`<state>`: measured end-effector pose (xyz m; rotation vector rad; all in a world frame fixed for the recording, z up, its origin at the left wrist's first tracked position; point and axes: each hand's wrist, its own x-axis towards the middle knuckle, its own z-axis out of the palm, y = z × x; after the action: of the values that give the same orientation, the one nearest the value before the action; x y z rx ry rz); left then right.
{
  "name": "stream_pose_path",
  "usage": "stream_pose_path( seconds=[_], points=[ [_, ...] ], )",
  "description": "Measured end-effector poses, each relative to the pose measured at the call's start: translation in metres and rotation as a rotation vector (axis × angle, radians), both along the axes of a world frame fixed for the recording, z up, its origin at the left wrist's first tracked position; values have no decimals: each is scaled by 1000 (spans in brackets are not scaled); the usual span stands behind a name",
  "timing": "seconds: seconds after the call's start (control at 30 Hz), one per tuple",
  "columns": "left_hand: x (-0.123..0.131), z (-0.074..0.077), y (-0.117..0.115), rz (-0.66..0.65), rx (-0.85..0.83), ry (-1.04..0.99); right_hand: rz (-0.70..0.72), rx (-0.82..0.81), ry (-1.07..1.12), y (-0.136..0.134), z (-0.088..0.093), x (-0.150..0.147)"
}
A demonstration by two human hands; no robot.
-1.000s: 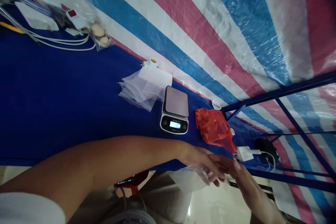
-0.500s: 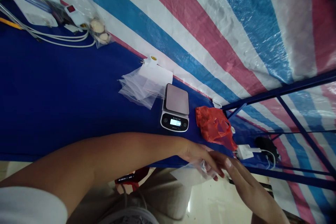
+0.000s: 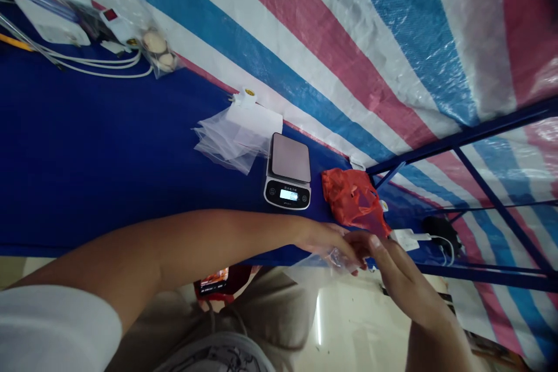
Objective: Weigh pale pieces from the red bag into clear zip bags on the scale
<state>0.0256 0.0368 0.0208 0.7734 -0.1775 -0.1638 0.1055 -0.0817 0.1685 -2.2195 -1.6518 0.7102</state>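
My left hand (image 3: 333, 241) reaches across from the left, its fingers closed on a clear plastic bag (image 3: 316, 270) that hangs below it, past the table's front edge. From the right, my right hand (image 3: 387, 258) meets its fingertips, with thumb and fingers bent together; whatever lies between them is hidden. Just beyond my left wrist stands a digital kitchen scale (image 3: 290, 157), its display lit and its plate bare. A crumpled red plastic bag (image 3: 351, 197) lies to the right of the scale, close behind my hands.
Flat clear bags (image 3: 229, 145) and a white sheet (image 3: 261, 119) lie left of the scale, beside a white socket (image 3: 244, 97). Cables (image 3: 104, 67) and a bag of round pale things (image 3: 159, 49) sit far left. A white charger (image 3: 405, 238) and blue metal frame (image 3: 479, 186) stand right.
The whole view has shifted slightly, so the table things appear a little higher and to the left. Both hands stay together at the clear bag; my right fingers look more bent.
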Motion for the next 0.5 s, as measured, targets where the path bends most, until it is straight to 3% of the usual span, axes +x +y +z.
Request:
stream_pose_path(
  seconds=[0.1, 0.2, 0.3, 0.4, 0.5],
  points=[
    [-4, 5, 3, -13, -5, 20, -8, 50, 27, 4, -1, 9],
    [-12, 10, 6, -2, -32, 38, -162, 199, -186, 15, -9, 37],
    [-18, 12, 6, 3, -27, 58, -228, 257, -434, 30, -28, 74],
    [-20, 11, 5, 2, 4, 54, -157, 230, -411, 49, -50, 98],
    [-20, 12, 5, 22, 7, 60, -136, 266, -365, 71, -73, 104]
  ],
)
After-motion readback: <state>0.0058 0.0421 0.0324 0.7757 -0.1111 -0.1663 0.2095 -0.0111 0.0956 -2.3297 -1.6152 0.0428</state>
